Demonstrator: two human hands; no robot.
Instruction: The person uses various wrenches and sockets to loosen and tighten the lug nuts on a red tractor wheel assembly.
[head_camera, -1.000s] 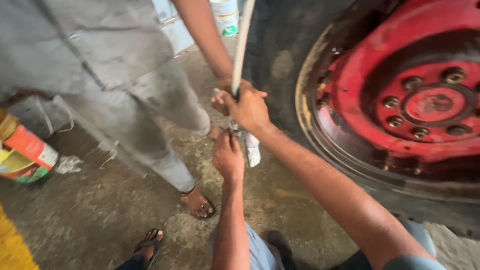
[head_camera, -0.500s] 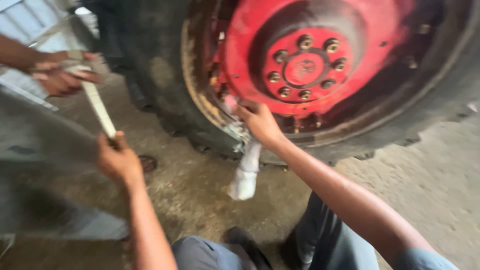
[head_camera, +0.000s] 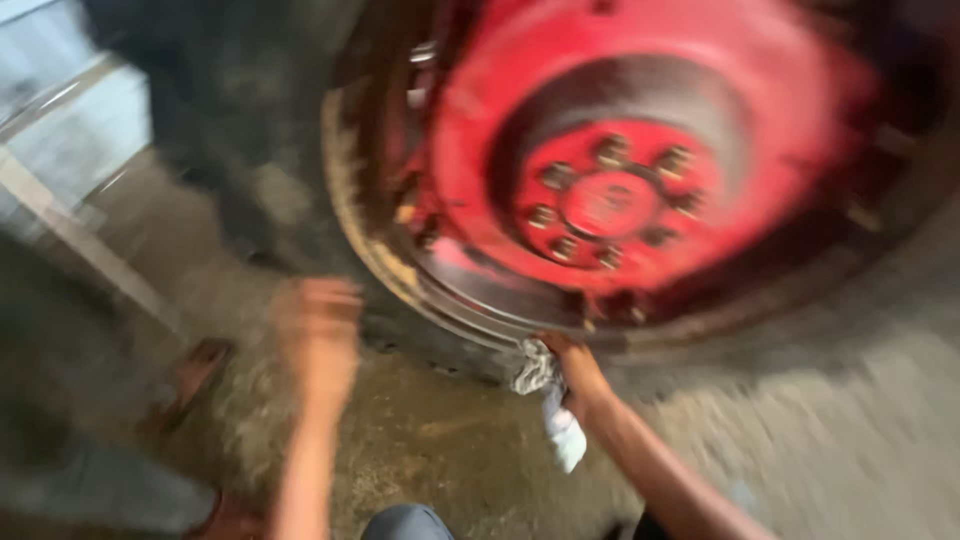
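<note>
- Head view, heavy motion blur: you are crouched before a large red wheel rim (head_camera: 640, 190) on a truck-size tyre (head_camera: 260, 190), and the hub with its ring of lug nuts (head_camera: 610, 205) sits at the middle of the frame.
- Your right hand (head_camera: 578, 372) is at the bottom edge of the rim, fingers closed around a white rag (head_camera: 552, 408). The upper part of the rag is bunched against the metal lip of the rim; the tail hangs down toward the concrete floor (head_camera: 800, 450).
- Your left hand (head_camera: 318, 330) is raised in the air left of the rim, near the tyre's lower sidewall but touching nothing. It is smeared by blur (fingers look loosely curled); I cannot tell whether it is open or closed, and nothing shows in it.
- Step in hand, as I judge it: wiping the lower lip of the rim with the rag.
- Next move, as I judge it: it calls for steady pressure along the curve of the lip, keeping the cloth bunched under the fingers so the loose tail does not drag in the floor grime.
- Off to the left, someone's foot in a sandal (head_camera: 190, 375) stands on the floor, well apart from both of your hands.
</note>
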